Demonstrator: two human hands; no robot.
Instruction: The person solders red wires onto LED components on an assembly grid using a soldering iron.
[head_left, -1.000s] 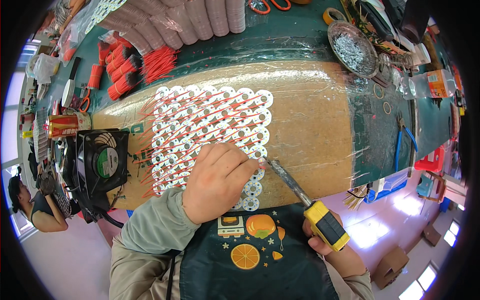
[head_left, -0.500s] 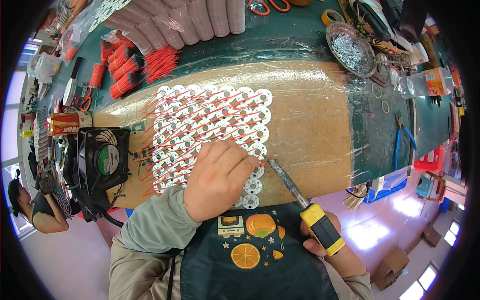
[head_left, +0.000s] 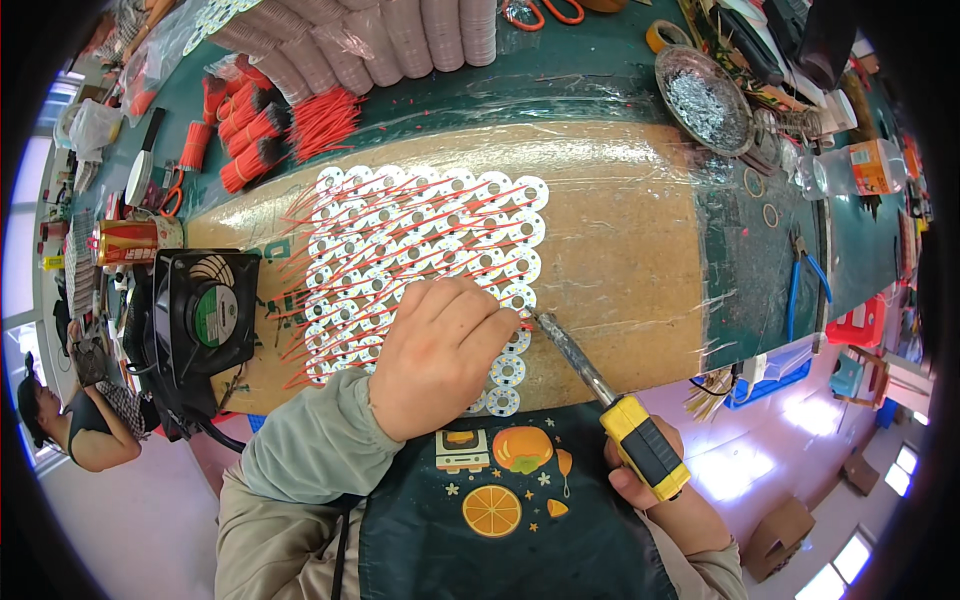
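At lower right of centre, the right hand wraps a soldering iron that slants up-left, its tip just beside the left hand. At centre, that hand, fingers curled together, hides some round white boards; its hold is hidden. Left stands a fan; upper left, red wire bundles lie on the tabletop.

Near the front edge of the green desk, the left hand is over rows of round white boards crossed by red wires. The right hand holds a soldering iron, tip beside the left fingers. A black fan stands toward the desk's left edge.
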